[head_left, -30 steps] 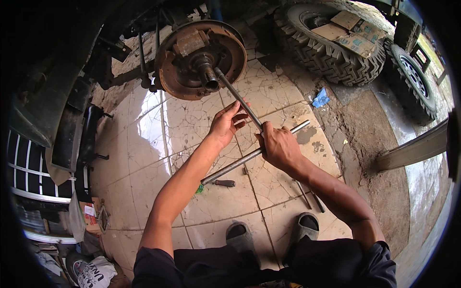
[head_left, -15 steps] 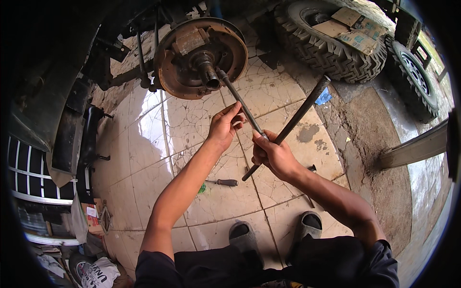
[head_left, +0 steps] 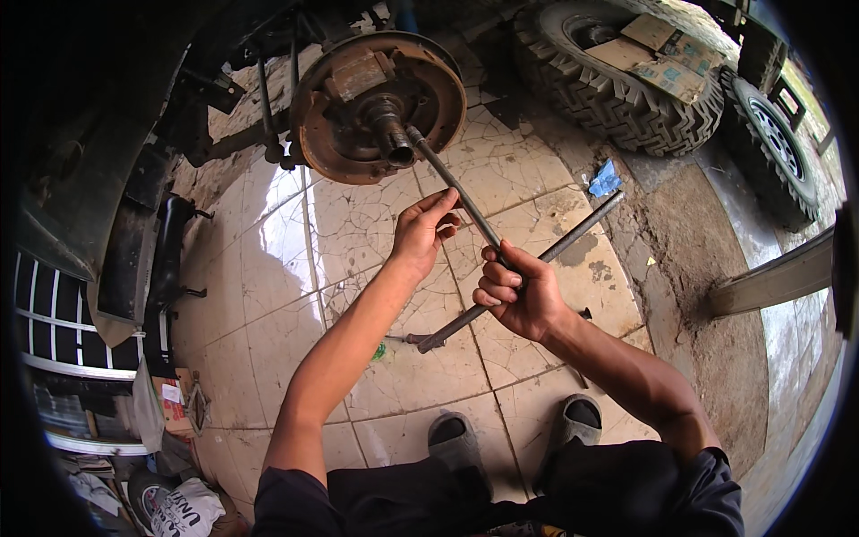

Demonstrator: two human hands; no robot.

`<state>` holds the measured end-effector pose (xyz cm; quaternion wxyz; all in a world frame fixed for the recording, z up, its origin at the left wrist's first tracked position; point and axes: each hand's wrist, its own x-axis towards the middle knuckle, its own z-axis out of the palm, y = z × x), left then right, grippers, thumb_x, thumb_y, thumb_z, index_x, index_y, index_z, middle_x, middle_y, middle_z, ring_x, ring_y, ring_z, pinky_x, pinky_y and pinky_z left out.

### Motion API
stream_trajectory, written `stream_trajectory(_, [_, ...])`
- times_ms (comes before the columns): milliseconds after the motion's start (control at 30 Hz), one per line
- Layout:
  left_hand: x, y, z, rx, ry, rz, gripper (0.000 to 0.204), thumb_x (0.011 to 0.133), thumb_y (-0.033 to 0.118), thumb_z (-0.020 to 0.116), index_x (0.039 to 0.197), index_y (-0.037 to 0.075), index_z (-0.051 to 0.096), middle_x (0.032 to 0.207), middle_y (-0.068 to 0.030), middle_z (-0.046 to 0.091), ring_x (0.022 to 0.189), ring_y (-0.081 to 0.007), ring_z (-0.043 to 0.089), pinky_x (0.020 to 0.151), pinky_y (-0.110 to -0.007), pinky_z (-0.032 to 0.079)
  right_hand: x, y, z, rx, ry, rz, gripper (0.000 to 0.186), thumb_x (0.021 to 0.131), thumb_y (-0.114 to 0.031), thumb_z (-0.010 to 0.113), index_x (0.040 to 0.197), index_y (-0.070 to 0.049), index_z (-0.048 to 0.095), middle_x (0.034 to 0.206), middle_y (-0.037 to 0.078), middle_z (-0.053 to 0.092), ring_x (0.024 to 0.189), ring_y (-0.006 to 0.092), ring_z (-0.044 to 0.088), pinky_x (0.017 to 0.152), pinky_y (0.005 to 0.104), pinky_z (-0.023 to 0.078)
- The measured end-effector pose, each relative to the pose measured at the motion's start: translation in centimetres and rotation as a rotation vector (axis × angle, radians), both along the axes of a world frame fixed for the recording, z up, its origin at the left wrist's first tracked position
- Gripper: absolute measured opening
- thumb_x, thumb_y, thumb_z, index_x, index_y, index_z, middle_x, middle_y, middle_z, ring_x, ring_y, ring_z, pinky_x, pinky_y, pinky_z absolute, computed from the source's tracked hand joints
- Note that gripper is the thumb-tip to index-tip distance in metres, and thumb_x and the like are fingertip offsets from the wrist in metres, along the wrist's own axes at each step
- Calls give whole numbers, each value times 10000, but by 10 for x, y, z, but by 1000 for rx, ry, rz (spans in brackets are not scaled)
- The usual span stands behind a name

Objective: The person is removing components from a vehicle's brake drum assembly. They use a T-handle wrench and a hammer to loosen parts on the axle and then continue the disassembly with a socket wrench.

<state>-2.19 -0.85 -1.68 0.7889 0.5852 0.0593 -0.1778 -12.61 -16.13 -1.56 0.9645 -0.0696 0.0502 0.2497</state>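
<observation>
A rusty round backing plate (head_left: 327, 148) with a hollow spindle (head_left: 390, 134) sits at the top, left of centre. A long metal extension bar (head_left: 465, 215) slants from the plate's face, just right of the spindle, down toward me. My left hand (head_left: 419, 234) pinches this bar between thumb and fingertips near its middle. My right hand (head_left: 519, 291) is closed around its lower end, where a thick cross bar (head_left: 577, 234) passes through the grip. What joins the two bars is hidden by my fingers. Behind the cross bar's lower end, a screwdriver (head_left: 413, 338) lies on the floor.
A big tyre (head_left: 617, 98) with cardboard (head_left: 662, 67) on it lies at the far right, beside another wheel (head_left: 774, 134). A blue scrap (head_left: 605, 179) rests near the cracked tiles (head_left: 376, 385). A post (head_left: 769, 273) juts in at right. Dark vehicle parts fill the left.
The cross bar has turned clockwise in the picture, its upper end dropping and its lower end swinging left. My right hand has rolled with it; my left hand stays nearly in place.
</observation>
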Motion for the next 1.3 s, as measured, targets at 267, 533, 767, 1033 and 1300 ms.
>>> stream_trajectory(267, [5,2,-1,-7,-32,-2,146,843,225,664,908,95,652,800,23,624,669,-75,555,566,-197,429,4,0,-4,60,-29,18,232,975,-277,388,874,-79,455,548,-59,279,473,78,240,546,241,286])
stream_trajectory(533, [14,1,-1,6,-14,-3,142,853,231,653,914,103,654,808,23,626,681,-74,551,599,-212,428,17,4,-3,-6,-57,8,214,974,-257,377,870,-87,456,551,-59,259,472,85,227,565,242,294])
stream_trajectory(767, [19,11,-3,6,-3,-129,172,886,270,604,969,130,660,924,13,659,749,-62,552,651,-215,431,19,-8,2,-2040,-852,-138,169,896,-160,470,865,1,426,614,184,572,559,325,583,566,419,442])
stream_trajectory(1033, [-5,9,2,-31,16,-198,201,882,284,608,1006,136,665,934,-10,673,733,-49,528,671,-206,430,-15,-6,11,-1979,-883,-187,233,907,-193,479,853,9,377,572,194,560,527,396,559,573,436,436])
stream_trajectory(1300, [-3,3,8,-59,-16,-109,327,865,323,632,1029,40,624,872,-38,613,661,-62,490,603,-210,402,-11,9,12,-961,-307,-70,251,960,-264,481,815,-69,418,643,-7,390,571,98,369,530,273,338])
